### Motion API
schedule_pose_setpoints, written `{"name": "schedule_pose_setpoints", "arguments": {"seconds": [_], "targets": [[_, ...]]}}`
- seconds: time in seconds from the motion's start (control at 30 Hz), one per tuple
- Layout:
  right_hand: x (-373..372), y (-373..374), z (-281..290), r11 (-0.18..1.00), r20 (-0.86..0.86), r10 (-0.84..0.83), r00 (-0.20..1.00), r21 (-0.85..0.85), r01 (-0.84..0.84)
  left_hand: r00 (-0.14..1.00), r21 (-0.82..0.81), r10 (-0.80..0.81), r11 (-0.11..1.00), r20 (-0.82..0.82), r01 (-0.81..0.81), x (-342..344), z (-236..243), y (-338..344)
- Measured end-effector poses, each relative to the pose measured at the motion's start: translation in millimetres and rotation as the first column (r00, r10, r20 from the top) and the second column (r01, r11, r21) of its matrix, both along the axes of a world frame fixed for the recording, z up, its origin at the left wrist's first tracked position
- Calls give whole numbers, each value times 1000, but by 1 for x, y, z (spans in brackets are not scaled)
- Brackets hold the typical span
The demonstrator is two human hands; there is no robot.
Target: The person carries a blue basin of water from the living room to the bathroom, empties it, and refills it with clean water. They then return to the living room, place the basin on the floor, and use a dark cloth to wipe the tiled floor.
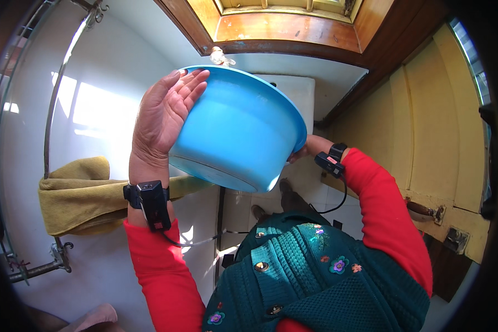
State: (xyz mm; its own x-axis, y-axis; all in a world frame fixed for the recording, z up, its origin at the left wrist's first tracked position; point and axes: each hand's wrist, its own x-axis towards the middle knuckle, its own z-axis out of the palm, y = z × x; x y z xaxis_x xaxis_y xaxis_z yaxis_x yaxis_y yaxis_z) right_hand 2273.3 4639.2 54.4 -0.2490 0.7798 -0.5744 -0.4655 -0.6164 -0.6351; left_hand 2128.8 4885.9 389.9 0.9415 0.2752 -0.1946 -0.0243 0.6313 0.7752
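Note:
A blue plastic basin (238, 127) is raised in front of me, tilted so that its outer side and bottom edge face me and its inside is hidden. My left hand (170, 110) grips it at the upper left rim, palm and curled fingers showing. My right hand (307, 146) holds its right side by the rim, fingers mostly hidden behind it. Partly covered by the basin, a white sink (296, 91) stands against the wall, and a small tap (218, 57) sticks out above it.
A yellow towel (74, 196) hangs over a metal rail at the left. A wooden-framed window (282, 27) is at the top. A yellow door (426, 127) with a handle is on the right. My feet are on pale floor tiles (332, 199).

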Motion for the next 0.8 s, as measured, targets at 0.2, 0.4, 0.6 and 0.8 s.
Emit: {"name": "schedule_pose_setpoints", "arguments": {"seconds": [0.2,0.4,0.6,0.8], "targets": [[5,5,42,983,91,-182,979,9,182,983,142,185,973,-2,-183,-39,5,-8],[26,3,84,913,610,-352,710,57,404,963,214,263,945,-55,-246,-100,-16,-16],[42,-16,83,815,750,-536,388,340,469,921,185,256,960,-294,-208,-136,-84,-29],[50,-24,70,801,815,-550,182,452,393,913,108,254,967,-320,-231,-141,-146,-39]]}}
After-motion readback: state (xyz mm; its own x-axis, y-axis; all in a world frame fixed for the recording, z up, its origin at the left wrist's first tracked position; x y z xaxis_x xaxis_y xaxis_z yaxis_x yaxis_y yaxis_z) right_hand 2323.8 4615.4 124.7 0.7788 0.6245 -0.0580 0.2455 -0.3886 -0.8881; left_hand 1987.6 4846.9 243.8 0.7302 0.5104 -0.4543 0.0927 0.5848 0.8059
